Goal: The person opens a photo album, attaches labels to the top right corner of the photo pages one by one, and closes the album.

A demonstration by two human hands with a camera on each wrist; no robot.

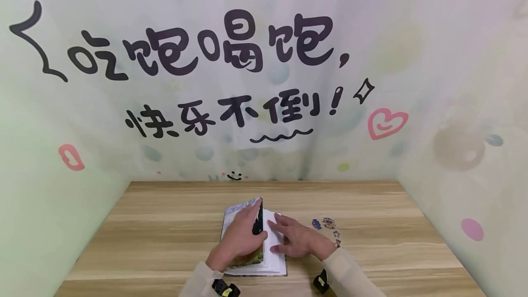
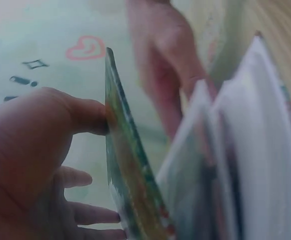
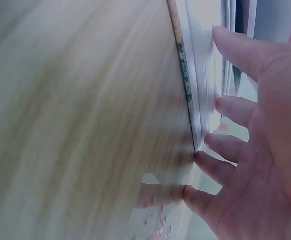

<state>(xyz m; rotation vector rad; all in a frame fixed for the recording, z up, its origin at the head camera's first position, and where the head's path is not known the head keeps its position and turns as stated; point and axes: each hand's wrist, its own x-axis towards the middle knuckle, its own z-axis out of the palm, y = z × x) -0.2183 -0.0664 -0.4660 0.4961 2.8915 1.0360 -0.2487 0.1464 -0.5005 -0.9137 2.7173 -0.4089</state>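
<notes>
A hardcover notebook [image 1: 280, 267] with a painted-picture cover [image 1: 253, 260] lies on the wooden table, its front cover partly raised over white pages. Straight fingers of my left hand [image 1: 241, 237] lie along the outside of that cover. In the left wrist view the thumb of the left hand [image 2: 25, 145] touches the cover [image 2: 130, 165], which stands apart from the pages [image 2: 265, 130]. My right hand [image 1: 299, 238] rests with spread fingers on the notebook's right side. The right wrist view shows the fingertips of the right hand [image 3: 265, 135] against the page edges [image 3: 201, 75].
Several small stickers or cutouts [image 1: 328, 222] lie on the table [image 1: 173, 223] to the right of the right hand. Behind the table hangs a pale printed curtain [image 1: 231, 155] with large dark lettering. Both wrists wear a black strap device [image 1: 226, 288].
</notes>
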